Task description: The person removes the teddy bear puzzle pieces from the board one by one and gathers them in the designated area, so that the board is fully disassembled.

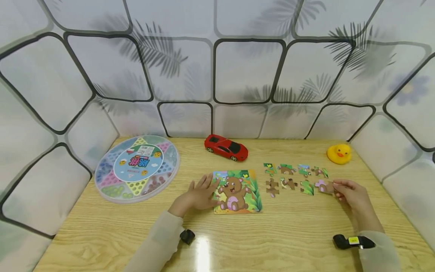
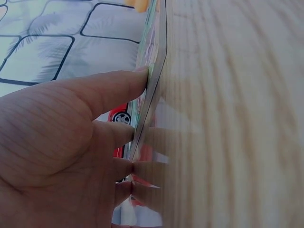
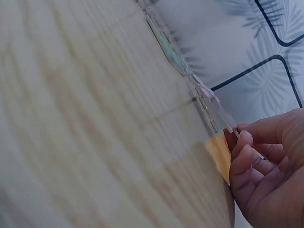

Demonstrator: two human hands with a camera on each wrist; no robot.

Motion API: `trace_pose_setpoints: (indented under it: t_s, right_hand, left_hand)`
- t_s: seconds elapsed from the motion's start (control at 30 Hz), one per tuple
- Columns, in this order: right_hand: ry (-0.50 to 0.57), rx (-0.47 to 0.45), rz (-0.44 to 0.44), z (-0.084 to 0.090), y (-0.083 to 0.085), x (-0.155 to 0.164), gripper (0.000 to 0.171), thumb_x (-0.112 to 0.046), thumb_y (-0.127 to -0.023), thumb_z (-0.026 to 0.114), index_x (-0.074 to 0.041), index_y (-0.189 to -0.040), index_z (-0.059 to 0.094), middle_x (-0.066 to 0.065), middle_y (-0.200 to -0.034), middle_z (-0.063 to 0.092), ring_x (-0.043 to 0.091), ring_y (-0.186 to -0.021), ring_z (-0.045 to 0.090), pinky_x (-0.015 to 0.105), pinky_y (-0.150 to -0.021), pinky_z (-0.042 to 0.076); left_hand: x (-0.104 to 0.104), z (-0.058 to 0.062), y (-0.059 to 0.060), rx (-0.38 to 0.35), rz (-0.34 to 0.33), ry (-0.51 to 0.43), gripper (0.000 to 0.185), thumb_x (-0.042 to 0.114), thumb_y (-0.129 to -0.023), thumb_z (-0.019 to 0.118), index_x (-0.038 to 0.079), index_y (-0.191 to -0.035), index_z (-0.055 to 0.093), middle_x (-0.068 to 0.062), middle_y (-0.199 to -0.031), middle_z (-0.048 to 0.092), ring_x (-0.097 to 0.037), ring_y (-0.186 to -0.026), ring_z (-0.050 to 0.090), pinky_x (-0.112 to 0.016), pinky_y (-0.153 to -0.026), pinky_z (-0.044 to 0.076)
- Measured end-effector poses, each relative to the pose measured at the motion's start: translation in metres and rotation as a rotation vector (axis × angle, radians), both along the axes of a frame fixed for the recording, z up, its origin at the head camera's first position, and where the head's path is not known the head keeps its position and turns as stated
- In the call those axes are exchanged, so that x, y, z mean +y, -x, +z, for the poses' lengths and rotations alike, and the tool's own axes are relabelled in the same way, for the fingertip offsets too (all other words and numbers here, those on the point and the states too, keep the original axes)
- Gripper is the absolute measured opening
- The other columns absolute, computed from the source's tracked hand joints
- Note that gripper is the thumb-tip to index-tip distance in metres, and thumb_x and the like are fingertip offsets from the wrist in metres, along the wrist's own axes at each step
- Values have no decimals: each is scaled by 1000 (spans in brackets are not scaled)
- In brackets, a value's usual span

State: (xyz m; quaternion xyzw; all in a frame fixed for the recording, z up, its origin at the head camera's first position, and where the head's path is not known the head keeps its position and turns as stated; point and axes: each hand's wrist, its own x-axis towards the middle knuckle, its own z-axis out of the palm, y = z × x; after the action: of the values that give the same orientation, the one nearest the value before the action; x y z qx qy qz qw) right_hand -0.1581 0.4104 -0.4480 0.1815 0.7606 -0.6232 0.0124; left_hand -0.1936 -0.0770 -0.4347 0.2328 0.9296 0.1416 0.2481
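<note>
My left hand (image 1: pixel 199 195) rests on the left side of a square bear picture board (image 1: pixel 234 193) lying on the table. In the left wrist view its thumb and fingertips touch the board's edge (image 2: pixel 154 90). Over at the right, my right hand (image 1: pixel 355 197) pinches a pink-and-brown jigsaw piece (image 1: pixel 324 186) between thumb and fingers; the right wrist view shows this hand (image 3: pixel 270 166) from the side, with the thin piece (image 3: pixel 209 92) tilted. Several loose jigsaw pieces lie in two rows between the hands, among them a brown one (image 1: pixel 272 187) and a green one (image 1: pixel 307 187).
A red toy car (image 1: pixel 226 147) stands behind the board. A yellow rubber duck (image 1: pixel 339 154) sits at the back right. To the left lies a round Chinese checkers box (image 1: pixel 137 169). Patterned cloth walls (image 1: pixel 248 71) border the wooden table (image 1: pixel 272 241).
</note>
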Motion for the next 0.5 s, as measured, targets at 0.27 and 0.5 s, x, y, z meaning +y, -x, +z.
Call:
trace_pose_setpoints:
  t_s: [0.27,0.5]
  right_hand:
    - [-131,-33,3,0,1,0,27,-17,-95,58,-37,-77,62,-16,-68,60,1,-59,54,18,-52,46]
    - [-129,-35,-16,-1,0,0,23,-14,-93,60,-31,-78,63,-15,-67,59,0,-58,55,17,-51,46]
  left_hand:
    - [0,0,0,-3,1,-8,79,52,-93,50,16,-153,13,-12,-158,-5,-30,-145,-4,-62,-109,1]
    - [0,1,0,-12,-3,-5,79,52,-93,49,16,-153,12,-13,-158,-7,-30,-144,-6,-61,-109,-1]
